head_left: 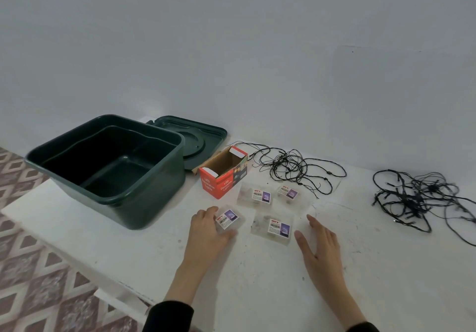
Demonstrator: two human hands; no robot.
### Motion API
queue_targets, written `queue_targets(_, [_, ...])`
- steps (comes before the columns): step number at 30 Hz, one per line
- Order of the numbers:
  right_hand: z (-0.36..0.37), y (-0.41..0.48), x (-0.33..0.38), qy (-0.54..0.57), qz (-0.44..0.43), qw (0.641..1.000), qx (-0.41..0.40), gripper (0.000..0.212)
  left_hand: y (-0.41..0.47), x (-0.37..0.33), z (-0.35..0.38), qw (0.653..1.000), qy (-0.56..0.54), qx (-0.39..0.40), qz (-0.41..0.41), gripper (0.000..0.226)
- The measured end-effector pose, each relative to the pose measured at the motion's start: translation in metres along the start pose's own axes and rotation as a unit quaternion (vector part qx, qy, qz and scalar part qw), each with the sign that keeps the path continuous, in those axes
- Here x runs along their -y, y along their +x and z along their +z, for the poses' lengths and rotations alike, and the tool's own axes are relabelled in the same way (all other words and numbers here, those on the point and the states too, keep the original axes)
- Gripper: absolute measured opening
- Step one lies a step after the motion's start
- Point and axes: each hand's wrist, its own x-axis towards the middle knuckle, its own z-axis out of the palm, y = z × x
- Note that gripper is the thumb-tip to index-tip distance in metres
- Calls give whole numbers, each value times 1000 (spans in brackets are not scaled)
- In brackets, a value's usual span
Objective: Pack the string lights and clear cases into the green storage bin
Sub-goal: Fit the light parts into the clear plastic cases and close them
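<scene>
Left hand (207, 231) grips a clear case (228, 219), its fingers (206, 213) curled on the far edge and thumb on the near edge; cannot tell if the case is lifted off the desk (257, 280). Right hand (320, 245) is flat, fingers straight and spread, holding nothing, just right of second case (273, 226). Two more cases (255, 195) lie behind. Green bin (152, 203) sits at the left, lid off, nothing inside. Green lid (206, 133) lies behind it. Open red box (222, 177) lies beside the bin. Near string lights (283, 163) are tangled behind the cases, far string lights (417, 199) well right.
</scene>
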Motion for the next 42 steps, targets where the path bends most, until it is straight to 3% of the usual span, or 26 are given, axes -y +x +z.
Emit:
queue_targets(7, [2,1,-3,-9,6,1000,-3,48,-3,-1,4,998,55,-33,24,64])
queue_targets(12, [2,1,-4,-7,5,1000,-8,46,-2,0,5,997,68,21,36,87])
queue_targets(17, [3,1,-5,0,4,1000,-5,46,-4,-2,8,998,45,-5,39,67])
queue_targets(22, [-3,15,3,73,27,996,-32,51,1,-8,10,986,153,3,63,79])
queue_targets(26, [-3,57,11,-11,-14,1000,14,59,-4,-43,27,978,148,18,148,81])
queue_targets(29, [6,72,8,-123,-43,987,95,55,-2,-56,45,970,183,67,143,83])
queue_targets(32, [12,63,8,-164,-69,979,104,51,3,-44,49,962,226,76,130,86])
queue_targets(38, [20,41,31,-189,-87,971,116,84,10,-18,22,955,226,117,151,96])
queue_targets(40, [27,35,42,-184,-95,970,124,73,12,-7,8,954,221,135,153,106])
queue_targets(42, [34,29,51,-177,-106,969,139,55,13,2,-6,953,220,150,144,99])
